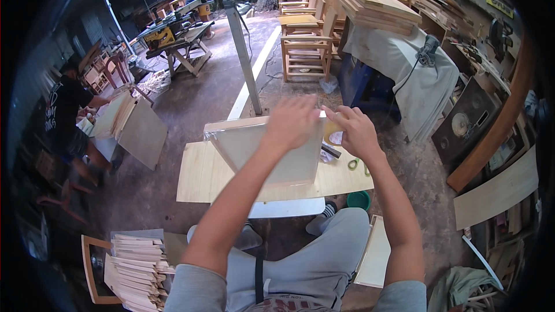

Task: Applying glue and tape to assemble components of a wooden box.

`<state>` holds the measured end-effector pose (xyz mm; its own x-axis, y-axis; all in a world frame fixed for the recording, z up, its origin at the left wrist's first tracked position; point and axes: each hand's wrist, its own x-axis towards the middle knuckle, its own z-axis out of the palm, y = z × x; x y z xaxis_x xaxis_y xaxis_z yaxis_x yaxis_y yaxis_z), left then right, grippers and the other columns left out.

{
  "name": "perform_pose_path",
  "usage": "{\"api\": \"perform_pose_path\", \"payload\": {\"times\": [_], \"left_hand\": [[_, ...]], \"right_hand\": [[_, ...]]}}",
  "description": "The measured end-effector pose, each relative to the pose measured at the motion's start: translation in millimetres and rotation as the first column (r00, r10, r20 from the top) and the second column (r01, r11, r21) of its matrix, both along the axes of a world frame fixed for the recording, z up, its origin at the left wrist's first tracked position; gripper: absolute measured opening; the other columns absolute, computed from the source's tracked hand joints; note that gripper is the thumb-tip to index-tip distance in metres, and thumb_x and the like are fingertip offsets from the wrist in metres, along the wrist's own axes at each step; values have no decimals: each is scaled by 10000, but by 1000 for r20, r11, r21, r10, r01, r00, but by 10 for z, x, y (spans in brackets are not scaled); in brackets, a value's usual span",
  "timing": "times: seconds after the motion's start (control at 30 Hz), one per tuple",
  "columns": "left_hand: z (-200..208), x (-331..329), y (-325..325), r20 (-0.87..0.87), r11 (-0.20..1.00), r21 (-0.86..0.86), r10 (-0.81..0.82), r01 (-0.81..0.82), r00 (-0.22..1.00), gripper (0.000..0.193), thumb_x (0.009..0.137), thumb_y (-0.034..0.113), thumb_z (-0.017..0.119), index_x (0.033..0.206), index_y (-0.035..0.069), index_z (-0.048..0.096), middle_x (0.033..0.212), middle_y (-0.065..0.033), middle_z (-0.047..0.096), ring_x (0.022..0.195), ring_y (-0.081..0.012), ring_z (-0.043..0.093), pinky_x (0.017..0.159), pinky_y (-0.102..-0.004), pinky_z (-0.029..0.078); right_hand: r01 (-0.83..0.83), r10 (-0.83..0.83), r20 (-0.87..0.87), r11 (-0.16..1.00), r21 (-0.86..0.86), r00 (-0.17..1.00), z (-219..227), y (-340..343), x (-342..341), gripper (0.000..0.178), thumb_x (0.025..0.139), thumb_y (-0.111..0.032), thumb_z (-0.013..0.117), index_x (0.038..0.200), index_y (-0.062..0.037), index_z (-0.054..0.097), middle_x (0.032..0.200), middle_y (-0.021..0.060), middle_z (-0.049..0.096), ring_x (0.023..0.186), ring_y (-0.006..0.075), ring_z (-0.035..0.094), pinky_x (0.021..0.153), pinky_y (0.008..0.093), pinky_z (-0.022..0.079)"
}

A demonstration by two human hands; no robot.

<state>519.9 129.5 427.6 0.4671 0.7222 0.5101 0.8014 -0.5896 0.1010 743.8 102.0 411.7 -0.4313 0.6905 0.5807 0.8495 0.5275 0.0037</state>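
A pale wooden panel [283, 162] with a thick edge stands upright and tilted on a plywood board [196, 176] in front of me. Shiny clear film or tape shows at its upper left corner and along its lower edge. My left hand [292, 121], smeared by motion, is over the panel's top edge near the right corner; its fingers cannot be read. At that corner, my right hand [358, 130] has its fingers and thumb drawn together on the panel's edge. Just below these fingers shows a yellowish roll [334, 135], partly hidden; whether the hand touches it is unclear.
Green-handled scissors [353, 164] and a dark bar [330, 151] lie right of the panel. A green bucket [359, 200] stands by my foot. Wood strips [136, 268] are piled lower left. Chairs [306, 52] and a cloth-covered table [381, 52] stand ahead; a person [69, 110] works at left.
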Motion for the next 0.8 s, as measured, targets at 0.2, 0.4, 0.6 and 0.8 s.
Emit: {"api": "perform_pose_path", "payload": {"times": [0.2,0.4,0.6,0.8], "left_hand": [[51,501,-41,59,1000,9,-4,3,998,392,1018,342,542,1235,38,661,1197,-131,691,1107,-317,643,930,-465,509],[137,8,1,244,997,50,-65,54,968,224,945,273,663,968,57,718,992,-121,679,973,-335,652,817,-452,537],[544,-1034,-417,669,995,52,28,-85,742,244,1023,221,587,1113,44,728,1063,-143,715,969,-283,677,879,-374,518],[-799,-2085,-423,951,984,29,27,-177,309,422,1118,279,422,1282,-54,621,1236,-126,661,1165,-206,601,1029,-345,457]], "right_hand": [[-159,100,-569,986,-55,816,-412,172,269,656,763,28,658,1402,-115,609,1339,121,653,1207,341,620,1014,387,503],[-92,-44,-769,987,-133,638,-411,288,3,540,847,82,581,1378,-11,605,1362,148,648,1267,221,613,1078,320,449],[-300,315,-723,941,155,615,971,159,-1038,549,814,62,668,1350,-53,637,1274,148,682,1135,241,671,1006,336,509],[-362,343,-404,932,32,848,607,13,-2487,480,800,-121,700,1276,-161,651,1087,115,638,1038,320,651,857,431,555]]}}
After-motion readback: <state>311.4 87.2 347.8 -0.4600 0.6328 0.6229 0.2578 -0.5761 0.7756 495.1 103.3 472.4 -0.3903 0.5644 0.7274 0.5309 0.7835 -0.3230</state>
